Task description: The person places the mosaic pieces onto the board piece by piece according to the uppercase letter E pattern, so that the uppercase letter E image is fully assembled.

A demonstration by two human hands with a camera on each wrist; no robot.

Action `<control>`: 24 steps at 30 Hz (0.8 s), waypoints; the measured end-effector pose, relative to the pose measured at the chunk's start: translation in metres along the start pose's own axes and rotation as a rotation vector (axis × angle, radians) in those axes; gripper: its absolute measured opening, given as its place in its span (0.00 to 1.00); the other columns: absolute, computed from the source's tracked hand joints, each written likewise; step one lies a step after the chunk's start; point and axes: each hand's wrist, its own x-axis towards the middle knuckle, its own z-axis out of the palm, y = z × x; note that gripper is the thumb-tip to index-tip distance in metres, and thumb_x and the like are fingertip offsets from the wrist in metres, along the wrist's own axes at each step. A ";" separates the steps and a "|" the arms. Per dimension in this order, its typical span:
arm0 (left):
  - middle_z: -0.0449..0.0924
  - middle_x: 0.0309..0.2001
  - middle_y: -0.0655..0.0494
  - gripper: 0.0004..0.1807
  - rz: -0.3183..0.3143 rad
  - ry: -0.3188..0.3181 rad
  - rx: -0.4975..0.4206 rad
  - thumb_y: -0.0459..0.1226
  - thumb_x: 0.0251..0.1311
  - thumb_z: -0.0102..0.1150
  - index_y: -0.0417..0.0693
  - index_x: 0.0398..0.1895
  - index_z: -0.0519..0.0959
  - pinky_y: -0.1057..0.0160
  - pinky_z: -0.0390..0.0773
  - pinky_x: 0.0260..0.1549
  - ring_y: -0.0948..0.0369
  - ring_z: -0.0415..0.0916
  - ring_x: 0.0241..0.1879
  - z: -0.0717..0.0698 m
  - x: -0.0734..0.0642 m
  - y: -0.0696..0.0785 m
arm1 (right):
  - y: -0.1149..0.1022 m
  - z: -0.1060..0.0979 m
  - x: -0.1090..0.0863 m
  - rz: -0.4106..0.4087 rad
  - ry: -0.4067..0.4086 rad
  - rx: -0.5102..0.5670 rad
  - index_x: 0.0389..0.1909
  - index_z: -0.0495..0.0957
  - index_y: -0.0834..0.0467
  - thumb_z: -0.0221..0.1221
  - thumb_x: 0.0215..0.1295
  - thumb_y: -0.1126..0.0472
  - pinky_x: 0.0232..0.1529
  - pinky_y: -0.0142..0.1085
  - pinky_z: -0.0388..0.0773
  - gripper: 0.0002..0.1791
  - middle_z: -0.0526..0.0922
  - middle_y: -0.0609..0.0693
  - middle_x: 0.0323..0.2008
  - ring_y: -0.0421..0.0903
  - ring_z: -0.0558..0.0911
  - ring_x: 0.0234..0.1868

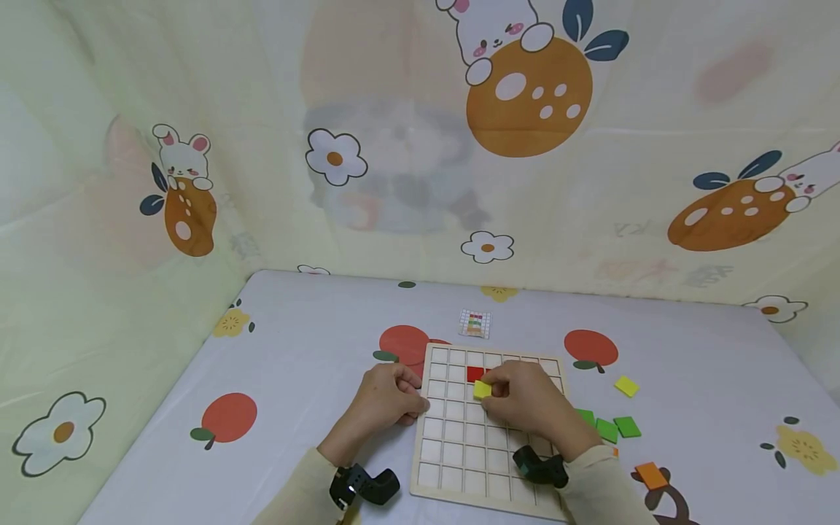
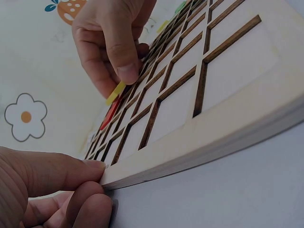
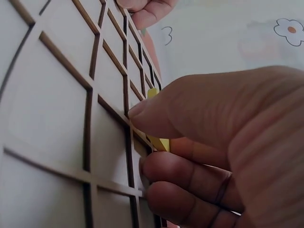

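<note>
A wooden grid board [image 1: 453,413] with square cells lies on the table. My right hand [image 1: 528,397] pinches a yellow square tile [image 1: 482,390] between thumb and fingers, low over the upper part of the grid. Just behind that tile, a red tile [image 1: 475,374] sits in a cell, with more red partly hidden by the right hand. At the board's left edge, my left hand [image 1: 387,399] holds the frame, its thumb [image 2: 66,172] on the rim and its fingers curled by the side. The right wrist view shows the yellow tile [image 3: 160,143] partly behind the right thumb.
Right of the board lie several green tiles [image 1: 607,430], a loose yellow tile [image 1: 626,386] and an orange tile [image 1: 651,475]. Behind the board is a small card [image 1: 475,324] with a coloured grid pattern. A printed curtain [image 1: 394,219] hangs around the table.
</note>
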 end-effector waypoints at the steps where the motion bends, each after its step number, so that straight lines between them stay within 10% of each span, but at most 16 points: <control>1: 0.80 0.25 0.52 0.12 0.000 0.000 0.001 0.28 0.52 0.74 0.39 0.38 0.81 0.67 0.82 0.21 0.62 0.78 0.18 0.000 0.000 0.000 | -0.001 0.000 0.000 0.002 -0.001 0.003 0.44 0.90 0.58 0.71 0.57 0.65 0.31 0.34 0.69 0.12 0.75 0.45 0.25 0.43 0.73 0.32; 24: 0.80 0.25 0.52 0.13 0.016 0.001 0.007 0.28 0.52 0.74 0.38 0.38 0.81 0.67 0.82 0.21 0.62 0.78 0.19 0.000 0.000 0.000 | -0.005 0.009 0.001 -0.001 0.025 -0.036 0.45 0.89 0.57 0.68 0.57 0.67 0.30 0.34 0.68 0.14 0.73 0.45 0.26 0.43 0.72 0.32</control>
